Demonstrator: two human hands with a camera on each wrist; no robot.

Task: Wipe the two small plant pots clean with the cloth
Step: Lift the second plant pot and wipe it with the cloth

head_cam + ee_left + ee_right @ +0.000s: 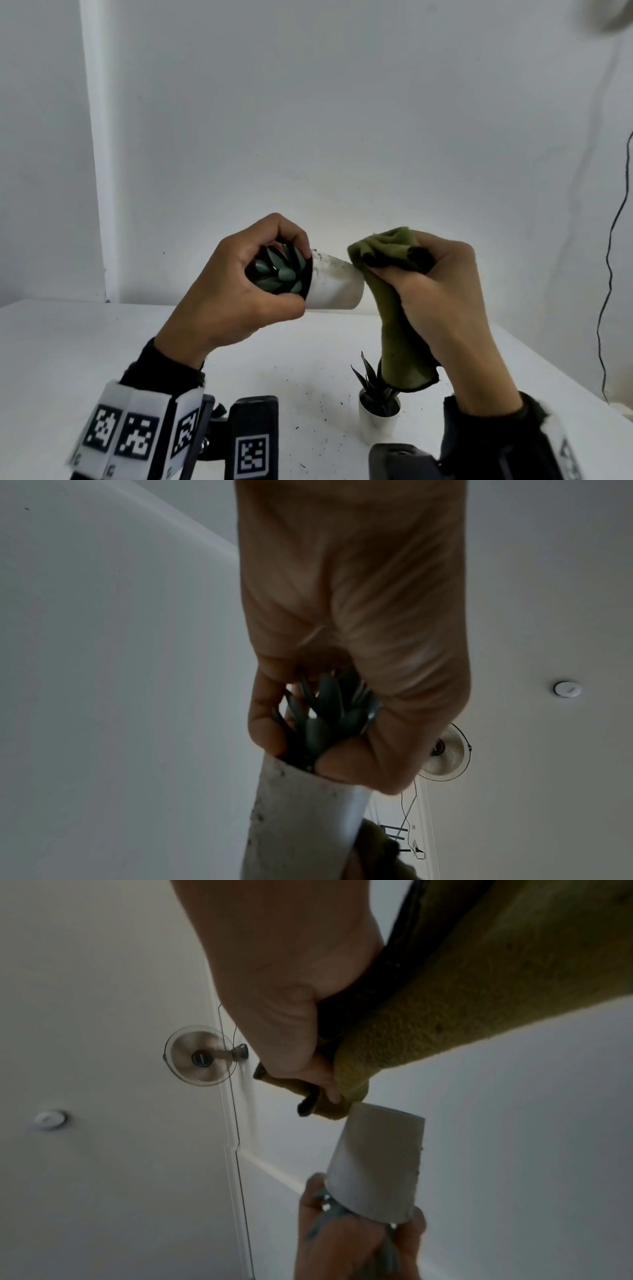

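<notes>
My left hand (267,267) holds a small white pot (334,286) on its side above the table, fingers curled round its rim and the blue-green succulent (279,272). Dark soil specks dot the pot's upper side. My right hand (435,284) grips a bunched olive-green cloth (399,325), whose top fold touches the pot's base end. In the left wrist view the pot (301,818) points away from my fingers (346,764). In the right wrist view the cloth (445,1010) meets the pot (377,1164). A second white pot (378,416) with a dark spiky plant stands upright on the table, below the cloth.
The white table (102,335) carries scattered soil crumbs (322,401) near its front middle. A white wall stands close behind. A black cable (613,257) hangs along the right edge. A fan (202,1056) shows on the wall in the right wrist view.
</notes>
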